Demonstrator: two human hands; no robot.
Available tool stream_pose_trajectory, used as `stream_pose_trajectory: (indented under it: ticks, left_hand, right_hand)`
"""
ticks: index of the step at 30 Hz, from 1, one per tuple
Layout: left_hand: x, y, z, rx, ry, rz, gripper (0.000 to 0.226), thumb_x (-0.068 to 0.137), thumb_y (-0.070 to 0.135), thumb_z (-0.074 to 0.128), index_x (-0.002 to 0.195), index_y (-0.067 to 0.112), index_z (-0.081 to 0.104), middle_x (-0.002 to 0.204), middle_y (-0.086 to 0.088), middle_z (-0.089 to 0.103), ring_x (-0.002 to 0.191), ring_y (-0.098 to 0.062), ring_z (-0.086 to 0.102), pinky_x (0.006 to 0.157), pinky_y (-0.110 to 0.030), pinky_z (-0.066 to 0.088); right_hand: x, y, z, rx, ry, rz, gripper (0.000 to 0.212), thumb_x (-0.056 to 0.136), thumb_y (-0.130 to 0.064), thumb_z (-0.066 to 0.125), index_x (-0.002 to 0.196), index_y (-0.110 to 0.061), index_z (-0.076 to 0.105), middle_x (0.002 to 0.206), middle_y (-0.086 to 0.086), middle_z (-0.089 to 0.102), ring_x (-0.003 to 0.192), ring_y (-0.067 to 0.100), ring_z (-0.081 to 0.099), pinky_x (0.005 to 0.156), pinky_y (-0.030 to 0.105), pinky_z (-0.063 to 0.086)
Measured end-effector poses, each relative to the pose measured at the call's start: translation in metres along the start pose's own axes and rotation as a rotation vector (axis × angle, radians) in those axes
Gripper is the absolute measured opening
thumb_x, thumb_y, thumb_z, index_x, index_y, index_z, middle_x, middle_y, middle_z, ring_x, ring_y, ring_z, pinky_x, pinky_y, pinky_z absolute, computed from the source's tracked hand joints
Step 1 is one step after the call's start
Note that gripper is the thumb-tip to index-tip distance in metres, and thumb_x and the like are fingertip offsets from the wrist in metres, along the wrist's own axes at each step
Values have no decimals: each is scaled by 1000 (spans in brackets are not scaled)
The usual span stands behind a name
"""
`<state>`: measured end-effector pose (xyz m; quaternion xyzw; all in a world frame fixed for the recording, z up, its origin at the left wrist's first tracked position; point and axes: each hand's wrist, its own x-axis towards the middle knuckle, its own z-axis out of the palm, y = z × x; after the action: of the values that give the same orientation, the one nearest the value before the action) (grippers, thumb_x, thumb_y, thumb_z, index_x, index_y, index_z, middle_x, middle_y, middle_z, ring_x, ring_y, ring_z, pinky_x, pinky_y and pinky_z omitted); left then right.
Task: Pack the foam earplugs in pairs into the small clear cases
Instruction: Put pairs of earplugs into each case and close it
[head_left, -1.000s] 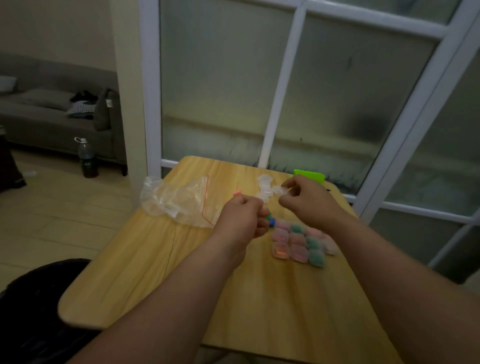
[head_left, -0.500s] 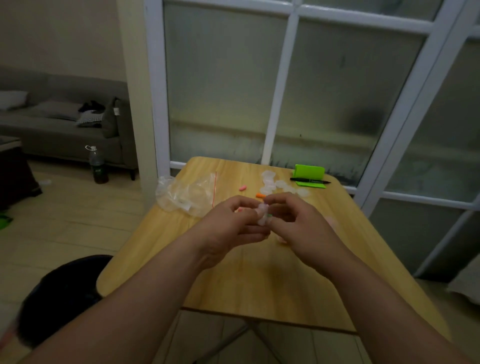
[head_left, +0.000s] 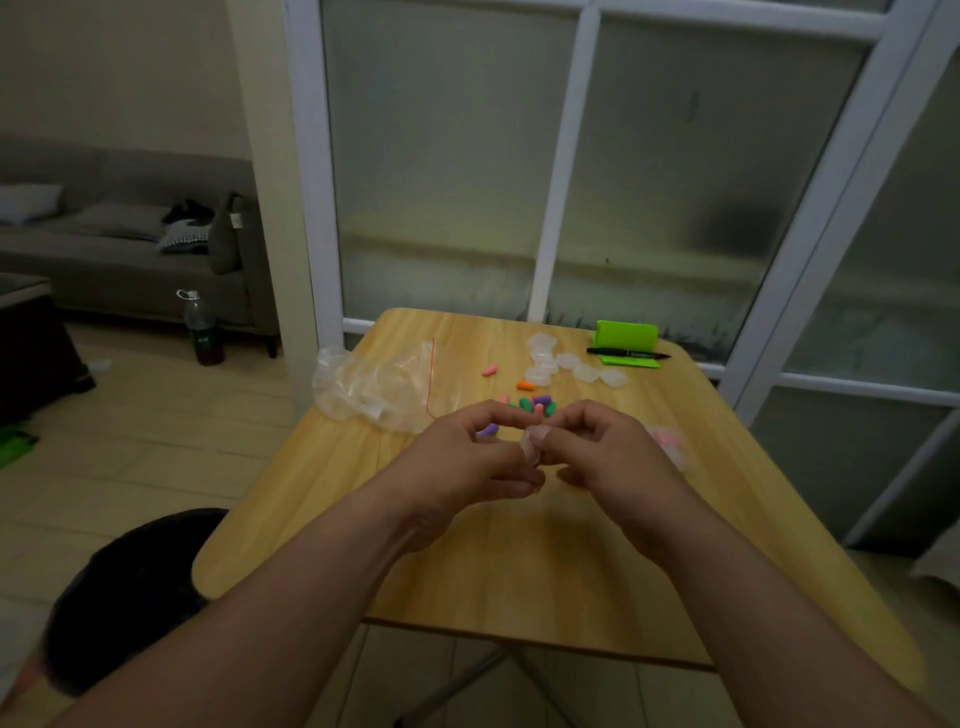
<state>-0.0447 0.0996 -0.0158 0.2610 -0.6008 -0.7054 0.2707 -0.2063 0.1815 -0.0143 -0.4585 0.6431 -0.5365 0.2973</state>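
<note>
Over the middle of the wooden table (head_left: 519, 571) my left hand (head_left: 467, 462) and my right hand (head_left: 597, 452) meet and together pinch a small clear case (head_left: 530, 444). A purple earplug (head_left: 488, 430) shows between my left fingers. Loose earplugs (head_left: 537, 404) in green, purple and pink lie just beyond my fingers, with an orange one (head_left: 525, 385) and a pink one (head_left: 490, 371) farther back. Several empty clear cases (head_left: 571, 366) sit at the far side. Filled cases (head_left: 667, 441) lie partly hidden behind my right hand.
A crumpled clear zip bag (head_left: 374, 384) lies at the table's left edge. A green holder (head_left: 626, 340) and a black marker (head_left: 628, 354) sit at the far right corner. Glass doors stand behind; a dark stool (head_left: 130, 587) is at the lower left.
My hands came back from the far cases to the table's middle with a clear case. The camera tilted, so the loose earplugs now show beyond my fingers.
</note>
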Motion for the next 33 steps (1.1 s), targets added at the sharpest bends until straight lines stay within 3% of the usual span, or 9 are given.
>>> stream_pose_trajectory:
  ticks: [3,11,15,18,20,24,26,29,33]
  left_hand:
    - [1,-1,1,22,-2,6,25,94,9,74,119,12,71,105,-25,77,100,-36,76,90,-41,63]
    - [-2,-3,6,22,16,17,33,92,7,76,123,9,64,101,-26,76,98,-34,77,92,-43,63]
    - [-5,2,7,-128,-4,-114,32,101,12,64,132,3,58,111,-28,75,101,-37,76,89,-43,64]
    - [-10,3,6,-162,-90,-156,35,107,25,57,131,1,63,115,-29,73,101,-34,74,86,-40,64]
    - [-11,1,4,-162,-91,-113,33,105,22,59,130,0,63,109,-22,74,98,-30,75,85,-37,63]
    - [-11,2,2,-18,-29,-31,30,100,23,69,127,10,63,110,-20,77,101,-31,77,90,-40,63]
    - [-12,2,3,58,-31,16,28,99,20,71,125,14,63,106,-21,77,99,-31,77,90,-41,63]
    - [-13,0,5,90,-58,36,29,99,16,70,127,17,63,104,-17,79,99,-30,77,92,-43,63]
    - [-12,2,4,46,-39,24,25,100,21,68,125,16,67,103,-13,79,97,-29,78,89,-40,64]
  right_hand:
    - [0,1,-1,-13,4,-25,13,94,-17,75,101,-7,71,86,2,80,73,3,71,62,13,48]
    - [-6,1,-2,-9,27,-17,14,92,-18,77,104,-13,71,91,0,80,77,3,71,69,21,49]
    - [-11,-1,-5,-46,68,-150,21,93,-18,78,112,-20,69,104,-4,77,94,4,71,74,17,54]
    - [-16,-2,-2,-250,33,-287,27,93,-20,79,114,-32,66,109,-19,70,104,4,65,81,26,57]
    - [-17,-1,0,-293,-20,-309,31,93,-20,79,115,-36,65,114,-20,69,110,5,64,84,30,57]
    - [-14,-3,0,-68,78,-166,18,97,-23,73,114,-29,69,111,-11,75,105,6,70,90,34,59]
    - [-12,-3,-1,-14,112,-68,9,100,-27,69,109,-25,72,102,-7,77,99,13,72,84,34,60]
    - [-11,-1,-2,20,47,18,17,100,-32,69,103,-17,75,95,1,80,96,22,75,79,35,55]
    - [-11,1,-3,29,8,44,18,98,-32,72,104,-15,75,97,2,81,96,19,77,81,36,54]
